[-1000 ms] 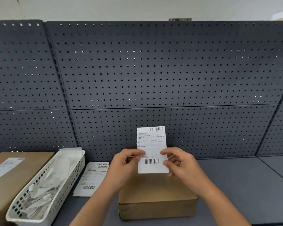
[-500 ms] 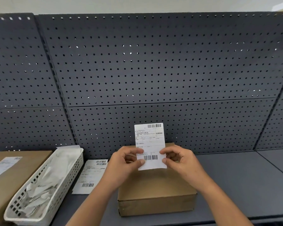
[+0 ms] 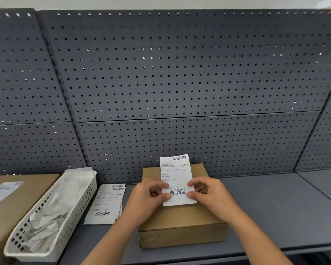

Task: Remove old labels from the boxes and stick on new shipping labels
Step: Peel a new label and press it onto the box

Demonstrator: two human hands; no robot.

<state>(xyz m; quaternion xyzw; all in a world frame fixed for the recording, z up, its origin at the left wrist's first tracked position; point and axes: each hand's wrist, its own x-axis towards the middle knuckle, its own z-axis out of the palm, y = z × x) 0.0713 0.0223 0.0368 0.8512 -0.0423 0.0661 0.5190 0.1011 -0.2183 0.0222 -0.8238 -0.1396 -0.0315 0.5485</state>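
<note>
Label in hand: the shipping label [image 3: 177, 178] is held upright, print facing the camera, over the far half of the middle box [image 3: 182, 222]. Its lower edge is near the lid, but whether it touches cannot be told.
Left hand: the left hand [image 3: 147, 197] pinches the label's lower left edge between thumb and forefinger, with the other fingers [image 3: 157, 188] curled behind.
Right hand: the right hand [image 3: 208, 196] pinches the lower right edge in the same way. Gripping both sides keeps the sheet flat, which probably suits peeling its backing or squaring it to the box.
Middle box: it lies flat near the front edge of the shelf [image 3: 275, 207]. No label shows on its lid, so it is likely ready for the new one.
Spare labels: a small stack [image 3: 107, 203] lies flat between the basket and the box, within easy reach of the left hand.
Basket: the white basket [image 3: 80, 199] holds crumpled white paper, probably peeled waste.
Far-left box: the second box [image 3: 31, 192] carries a label [image 3: 2, 190] on top, old or new I cannot tell.
</note>
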